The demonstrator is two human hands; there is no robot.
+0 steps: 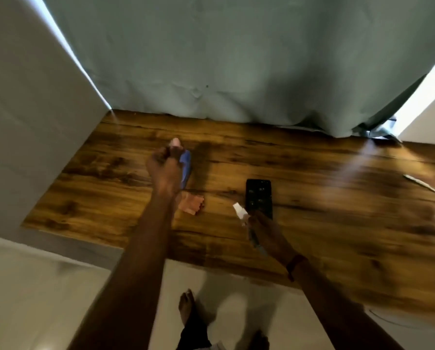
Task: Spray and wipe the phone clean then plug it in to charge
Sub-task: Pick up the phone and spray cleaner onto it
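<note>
A black phone (259,197) lies flat on the wooden table (337,223), screen up with small droplets on it. My right hand (269,234) is closed around a small spray bottle (240,212), whose white nozzle sits just left of the phone's near end. A folded pink cloth (191,204) lies on the table left of the phone. Farther back on the left, my left hand (164,168) grips a blue object with a pink tip (185,165); blur hides what it is. A white charging cable (425,188) lies at the table's right edge.
A grey-green curtain (236,72) hangs along the table's back edge. A pale wall (21,122) borders the left side. A dark item (385,141) sits under the curtain's right corner. My bare feet (188,309) stand on the light floor below the table's front edge.
</note>
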